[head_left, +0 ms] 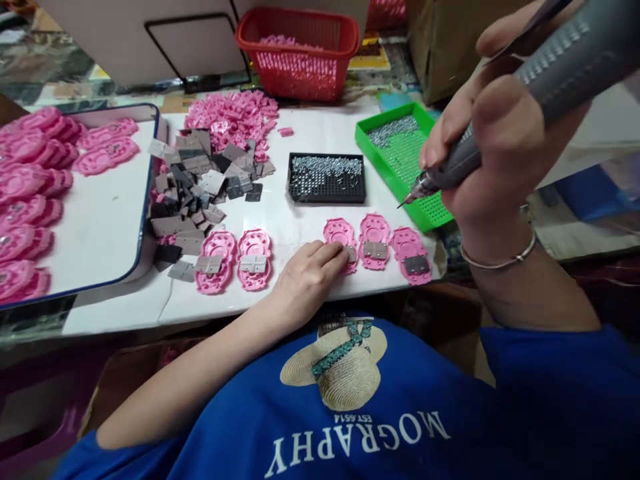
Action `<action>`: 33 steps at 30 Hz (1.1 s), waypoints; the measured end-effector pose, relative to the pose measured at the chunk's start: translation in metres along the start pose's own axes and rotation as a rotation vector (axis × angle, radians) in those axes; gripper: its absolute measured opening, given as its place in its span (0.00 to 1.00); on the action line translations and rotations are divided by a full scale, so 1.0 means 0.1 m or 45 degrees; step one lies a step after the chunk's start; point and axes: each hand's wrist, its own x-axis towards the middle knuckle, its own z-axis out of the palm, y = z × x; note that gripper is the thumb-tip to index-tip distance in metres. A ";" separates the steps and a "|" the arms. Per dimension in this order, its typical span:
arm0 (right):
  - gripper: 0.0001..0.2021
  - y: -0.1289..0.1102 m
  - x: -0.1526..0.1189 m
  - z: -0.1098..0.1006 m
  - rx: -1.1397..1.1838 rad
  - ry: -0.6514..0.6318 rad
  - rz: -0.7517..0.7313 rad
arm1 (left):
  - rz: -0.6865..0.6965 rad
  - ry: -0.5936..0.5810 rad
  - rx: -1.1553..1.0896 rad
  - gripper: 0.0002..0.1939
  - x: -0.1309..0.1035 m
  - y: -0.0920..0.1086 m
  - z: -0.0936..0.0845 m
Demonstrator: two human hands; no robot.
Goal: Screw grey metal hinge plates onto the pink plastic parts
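Note:
Raised at the right, my right hand (pixel 505 133) is wrapped round a grey electric screwdriver (pixel 560 67), whose thin tip hangs over the edge of a green tray (pixel 435 213). My left hand (pixel 310 277) rests on the table with its fingertips on a pink plastic part (pixel 339 230) and the metal plate on it, mostly covered by the fingers. To its right lie two more pink parts (pixel 374 230) with plates across them. On the left side are two others (pixel 254 243), also with plates. A black screw tray (pixel 327 190) stands behind my left hand.
At the left is a white tray (pixel 110 233) with stacked pink parts. Beside it lie a heap of metal plates (pixel 195 173) and a pile of small pink pieces (pixel 230 117). A red basket (pixel 300 67) stands at the back, a cardboard box (pixel 450 40) at the back right.

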 end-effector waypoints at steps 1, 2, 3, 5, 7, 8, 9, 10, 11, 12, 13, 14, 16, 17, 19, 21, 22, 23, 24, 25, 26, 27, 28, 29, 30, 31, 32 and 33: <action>0.09 0.06 0.06 -0.10 -0.088 0.044 -0.003 | -0.002 0.015 -0.013 0.14 0.01 0.00 0.01; 0.10 0.13 0.12 -0.20 -0.156 0.082 0.004 | 0.001 0.026 -0.027 0.14 0.02 0.00 0.01; 0.10 0.21 0.17 -0.31 -0.207 0.093 0.007 | 0.005 0.033 -0.043 0.14 0.03 0.00 0.02; 0.11 0.37 0.24 -0.49 -0.286 0.128 0.048 | 0.005 0.041 -0.081 0.14 0.04 0.00 0.04; 0.12 0.50 0.27 -0.59 -0.320 0.159 0.075 | -0.008 0.058 -0.112 0.13 0.04 0.00 0.05; 0.13 0.55 0.26 -0.62 -0.316 0.168 0.071 | -0.016 0.061 -0.123 0.13 0.04 -0.01 0.06; 0.14 0.59 0.25 -0.63 -0.303 0.166 0.060 | -0.022 0.064 -0.132 0.13 0.04 -0.01 0.06; 0.15 0.61 0.24 -0.63 -0.283 0.163 0.046 | -0.024 0.067 -0.138 0.12 0.04 -0.01 0.06; 0.16 0.64 0.23 -0.63 -0.259 0.156 0.034 | -0.023 0.070 -0.142 0.12 0.04 -0.01 0.06; 0.16 0.65 0.22 -0.62 -0.238 0.153 0.030 | -0.023 0.072 -0.147 0.12 0.04 -0.01 0.06; 0.15 0.66 0.21 -0.61 -0.222 0.151 0.034 | -0.023 0.074 -0.151 0.12 0.03 -0.01 0.07; 0.15 0.67 0.20 -0.61 -0.215 0.151 0.047 | -0.024 0.076 -0.153 0.12 0.03 -0.01 0.07; 0.17 0.70 0.20 -0.61 -0.226 0.164 0.078 | -0.030 0.068 -0.158 0.13 0.03 -0.01 0.07; 0.18 0.72 0.20 -0.62 -0.243 0.170 0.092 | -0.031 0.065 -0.160 0.14 0.03 -0.01 0.07; 0.19 0.76 0.21 -0.65 -0.282 0.182 0.104 | -0.037 0.067 -0.160 0.15 0.02 -0.02 0.08; 0.18 0.80 0.22 -0.67 -0.316 0.184 0.104 | -0.048 0.069 -0.154 0.15 0.02 -0.02 0.09; 0.18 0.81 0.23 -0.68 -0.327 0.177 0.097 | -0.051 0.071 -0.151 0.15 0.02 -0.02 0.09; 0.17 0.82 0.23 -0.68 -0.330 0.175 0.079 | -0.054 0.071 -0.150 0.14 0.02 -0.02 0.09; 0.16 0.83 0.23 -0.68 -0.327 0.172 0.056 | -0.056 0.072 -0.153 0.14 0.02 -0.02 0.09; 0.16 0.83 0.23 -0.68 -0.318 0.170 0.031 | -0.055 0.075 -0.155 0.14 0.02 -0.02 0.09; 0.16 0.82 0.23 -0.68 -0.307 0.168 0.012 | -0.054 0.078 -0.159 0.14 0.02 -0.02 0.09; 0.15 0.81 0.22 -0.67 -0.295 0.162 0.002 | -0.051 0.080 -0.161 0.13 0.02 -0.02 0.09; 0.15 0.80 0.22 -0.67 -0.282 0.159 -0.002 | -0.050 0.083 -0.161 0.13 0.03 -0.02 0.09; 0.15 0.78 0.21 -0.66 -0.269 0.153 -0.005 | -0.050 0.084 -0.161 0.13 0.03 -0.02 0.09; 0.14 0.77 0.21 -0.66 -0.254 0.150 -0.010 | -0.049 0.086 -0.163 0.13 0.03 -0.02 0.09; 0.14 0.76 0.20 -0.66 -0.237 0.156 -0.021 | -0.051 0.085 -0.163 0.13 0.03 -0.02 0.09; 0.14 0.75 0.20 -0.65 -0.223 0.162 -0.027 | -0.054 0.083 -0.164 0.13 0.03 -0.02 0.09; 0.14 0.74 0.19 -0.65 -0.212 0.167 -0.030 | -0.055 0.080 -0.165 0.13 0.03 -0.02 0.09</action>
